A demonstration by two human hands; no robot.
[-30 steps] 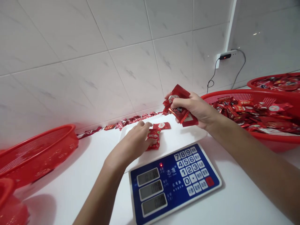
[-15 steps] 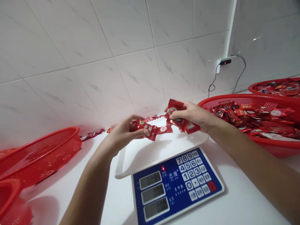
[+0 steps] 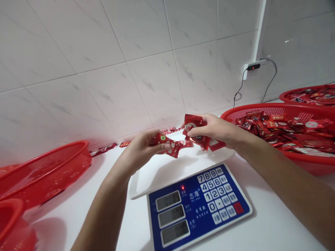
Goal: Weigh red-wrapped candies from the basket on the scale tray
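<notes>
Plainly, left hand (image 3: 142,148) and right hand (image 3: 216,130) both hold packets above the scale (image 3: 187,198)

Low over the white tray (image 3: 159,176), the left hand pinches one red packet (image 3: 173,150) between thumb and fingers, its free end pointing right. Just beside it, the right hand is closed around a small bunch (image 3: 194,123) of packets, thumb pressed across the front; the exact count cannot be told. Another packet (image 3: 187,143) lies on the tray's far part, partly hidden; whether the left hand's packet touches it is unclear. Nearer, keys (image 3: 217,191) sit right of three displays (image 3: 169,201). To the right stands a red basket (image 3: 314,163) heaped with packets, a second filled basket (image 3: 282,97) beyond it. Two more baskets (image 3: 68,170) stand at left. Loose packets (image 3: 170,131) lie along the far wall (image 3: 151,83).
</notes>
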